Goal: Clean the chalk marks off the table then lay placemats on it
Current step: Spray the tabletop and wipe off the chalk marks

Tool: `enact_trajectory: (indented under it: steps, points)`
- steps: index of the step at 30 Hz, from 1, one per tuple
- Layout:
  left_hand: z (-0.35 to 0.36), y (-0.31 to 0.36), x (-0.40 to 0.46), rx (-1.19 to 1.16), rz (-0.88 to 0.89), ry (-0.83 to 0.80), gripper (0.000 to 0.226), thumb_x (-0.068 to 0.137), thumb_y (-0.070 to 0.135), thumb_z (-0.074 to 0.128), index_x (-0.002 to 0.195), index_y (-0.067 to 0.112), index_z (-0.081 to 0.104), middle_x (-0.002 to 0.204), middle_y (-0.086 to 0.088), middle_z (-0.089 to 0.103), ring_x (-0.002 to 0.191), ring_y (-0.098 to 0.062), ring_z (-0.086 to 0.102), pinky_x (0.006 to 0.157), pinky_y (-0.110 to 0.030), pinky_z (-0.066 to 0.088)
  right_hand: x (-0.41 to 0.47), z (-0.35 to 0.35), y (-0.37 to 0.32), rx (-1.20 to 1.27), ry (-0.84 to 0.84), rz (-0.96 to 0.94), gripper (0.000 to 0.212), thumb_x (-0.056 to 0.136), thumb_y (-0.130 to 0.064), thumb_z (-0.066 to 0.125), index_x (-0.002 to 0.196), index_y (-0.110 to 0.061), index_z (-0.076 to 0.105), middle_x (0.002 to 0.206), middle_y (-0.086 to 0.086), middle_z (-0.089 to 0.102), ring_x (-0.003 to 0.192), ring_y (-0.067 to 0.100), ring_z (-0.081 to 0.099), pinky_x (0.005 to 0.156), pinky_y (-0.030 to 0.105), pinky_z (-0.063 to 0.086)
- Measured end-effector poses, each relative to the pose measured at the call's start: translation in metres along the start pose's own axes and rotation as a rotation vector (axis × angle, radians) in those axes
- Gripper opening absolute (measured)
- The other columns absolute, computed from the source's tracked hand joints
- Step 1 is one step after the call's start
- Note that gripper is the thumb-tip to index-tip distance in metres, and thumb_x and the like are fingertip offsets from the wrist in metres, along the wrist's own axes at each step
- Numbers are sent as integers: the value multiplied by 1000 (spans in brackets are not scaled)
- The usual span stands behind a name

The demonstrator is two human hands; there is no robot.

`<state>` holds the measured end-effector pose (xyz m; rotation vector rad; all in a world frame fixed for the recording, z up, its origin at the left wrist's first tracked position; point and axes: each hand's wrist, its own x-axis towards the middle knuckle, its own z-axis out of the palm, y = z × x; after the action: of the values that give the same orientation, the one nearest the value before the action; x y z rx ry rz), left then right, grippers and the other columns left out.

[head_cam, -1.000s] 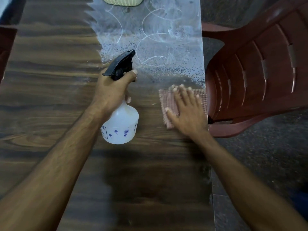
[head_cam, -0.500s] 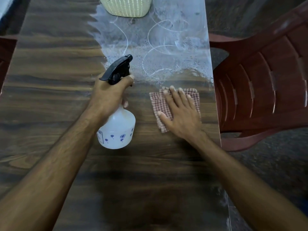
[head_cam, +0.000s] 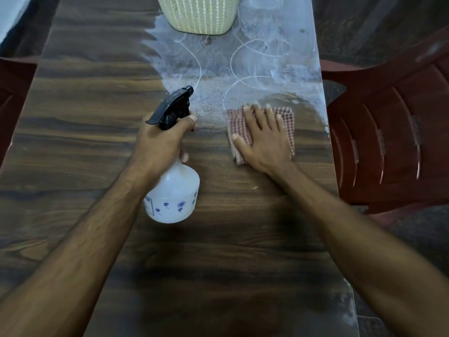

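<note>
Nearest, left hand (head_cam: pixel 161 139) clenched around neck of white spray bottle (head_cam: pixel 173 198) with small blue flower prints, forefinger at trigger of black nozzle pointing away over dark wood-grain table (head_cam: pixel 85 132). Just right of it, right hand (head_cam: pixel 263 139) spread flat, fingers splayed, pressing folded red-and-white checked cloth (head_cam: pixel 288 127) onto tabletop at near edge of chalk marks (head_cam: pixel 245 59). Farther off, white loops and smears wet with droplets, pale ribbed placemats (head_cam: pixel 200 13) at far edge, red plastic chair (head_cam: pixel 393 132) at right.

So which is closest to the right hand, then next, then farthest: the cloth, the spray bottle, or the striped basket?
From the right hand:
1. Cloth, flat right under it.
2. Spray bottle, beside it, held in the left hand.
3. Striped basket, at the table's far end.
</note>
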<state>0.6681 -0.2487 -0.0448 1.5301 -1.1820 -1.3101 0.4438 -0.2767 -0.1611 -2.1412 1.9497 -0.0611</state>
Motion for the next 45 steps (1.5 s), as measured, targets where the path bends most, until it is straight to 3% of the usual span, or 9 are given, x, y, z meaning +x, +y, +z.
enact_trajectory:
  steps: [4, 12, 18, 22, 26, 30, 36, 40, 45]
  points:
    - [-8, 4, 5, -4, 4, 23, 18, 88, 27, 67, 100, 14, 68, 99, -11, 70, 38, -18, 46, 46, -26, 43, -55, 5, 16, -35, -25, -89, 77, 94, -71, 16, 158, -32, -1, 166, -5, -4, 152, 17, -4, 123, 44, 3]
    - [-30, -2, 10, -16, 8, 48, 26, 83, 31, 68, 103, 13, 68, 98, -11, 71, 35, -15, 46, 44, -24, 43, 41, -13, 30, 23, 58, 268, 82, 95, -70, 17, 159, -21, 2, 167, 8, 0, 153, 29, -2, 123, 49, -2]
    - [-44, -3, 6, 3, -14, 83, 25, 92, 24, 66, 111, 8, 65, 96, -6, 71, 44, -17, 48, 48, -25, 43, 32, 6, -60, -3, 6, -5, 78, 96, -67, 16, 159, -24, 1, 167, 4, -2, 153, 25, -4, 121, 44, -5]
    - [-61, 4, 2, 33, 5, 88, 14, 93, 24, 65, 102, 14, 65, 94, -7, 69, 38, -15, 46, 48, -25, 43, -17, 11, -45, -27, -22, -167, 79, 94, -72, 14, 159, -29, 1, 166, -3, -3, 153, 18, -4, 123, 44, 2]
    - [-81, 3, 1, 9, -2, 121, 18, 94, 21, 63, 108, 10, 64, 97, -6, 67, 38, -13, 46, 46, -23, 43, 6, 2, -12, -35, 22, 31, 79, 92, -71, 15, 159, -30, 4, 167, -1, 2, 153, 22, 1, 122, 47, 3]
    - [-90, -2, -2, 8, -10, 120, 20, 94, 20, 64, 109, 8, 63, 102, -9, 67, 39, -14, 45, 46, -24, 43, 61, 1, -50, 15, 44, 165, 79, 96, -67, 18, 159, -22, 4, 167, 7, 2, 153, 28, -1, 123, 48, -3]
    - [-105, -4, -3, 13, -21, 139, 24, 94, 22, 63, 111, 4, 64, 99, -7, 68, 38, -14, 46, 47, -25, 43, 25, 26, -141, -18, -27, -167, 77, 96, -67, 14, 159, -25, -1, 167, 4, -2, 153, 24, -5, 122, 46, -4]
    - [-123, -5, -1, 5, -21, 149, 25, 94, 22, 64, 112, 4, 65, 93, -3, 69, 41, -17, 47, 45, -22, 42, -30, 31, -121, -58, -41, -285, 77, 95, -70, 14, 159, -28, 7, 167, -2, 1, 153, 19, -2, 124, 43, 2]
    - [-143, -16, -3, -15, -47, 167, 25, 93, 21, 64, 111, 4, 66, 91, -2, 68, 57, -26, 50, 48, -25, 40, 16, 13, -80, -41, 11, -13, 76, 95, -69, 18, 159, -30, 6, 167, 1, 5, 153, 23, 3, 122, 46, 3]
